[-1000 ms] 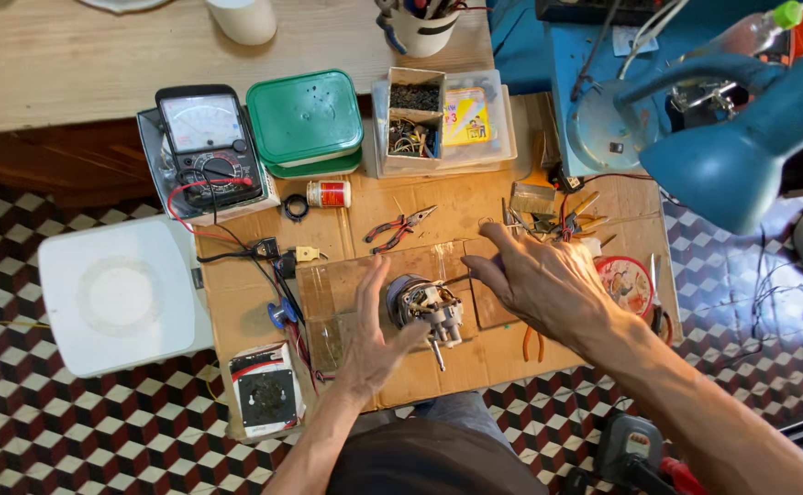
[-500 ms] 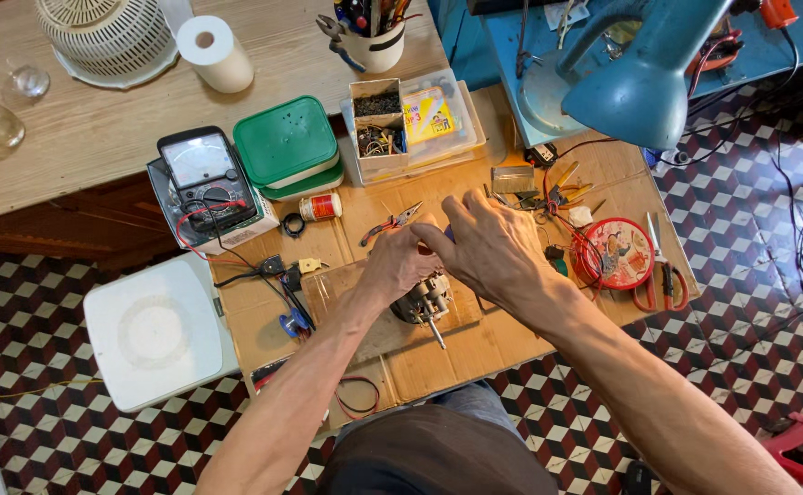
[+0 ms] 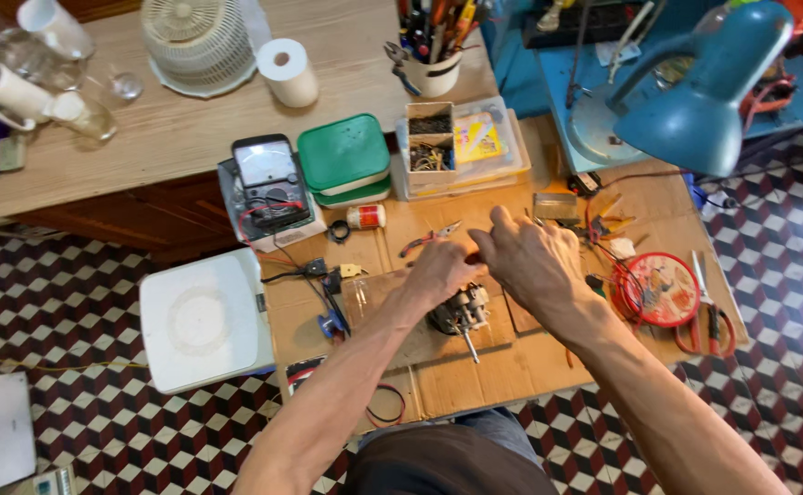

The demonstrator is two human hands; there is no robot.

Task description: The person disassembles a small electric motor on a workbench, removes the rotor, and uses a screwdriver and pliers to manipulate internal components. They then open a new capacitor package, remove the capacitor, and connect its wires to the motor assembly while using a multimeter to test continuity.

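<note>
A small electric motor (image 3: 461, 312) with a metal shaft pointing toward me lies on a cardboard-covered board (image 3: 475, 385). My left hand (image 3: 440, 270) rests on the motor's far side with its fingers closed. My right hand (image 3: 534, 261) hovers just right of it, fingers curled, and its fingertips meet my left hand's above the motor. Whatever is pinched between the fingertips is too small to see. Red-handled pliers (image 3: 429, 240) lie just beyond my left hand.
An analogue meter (image 3: 268, 183) with red and black leads, green boxes (image 3: 344, 156), a clear parts box (image 3: 465, 147) and a small bottle (image 3: 365, 216) line the board's far edge. A red round tin (image 3: 663, 289) sits right, a white square unit (image 3: 201, 321) left, a blue lamp (image 3: 695, 101) overhead.
My right hand has drawn left from the board's right side until its fingertips meet my left hand over the motor. My head has tilted, showing more of the far table.
</note>
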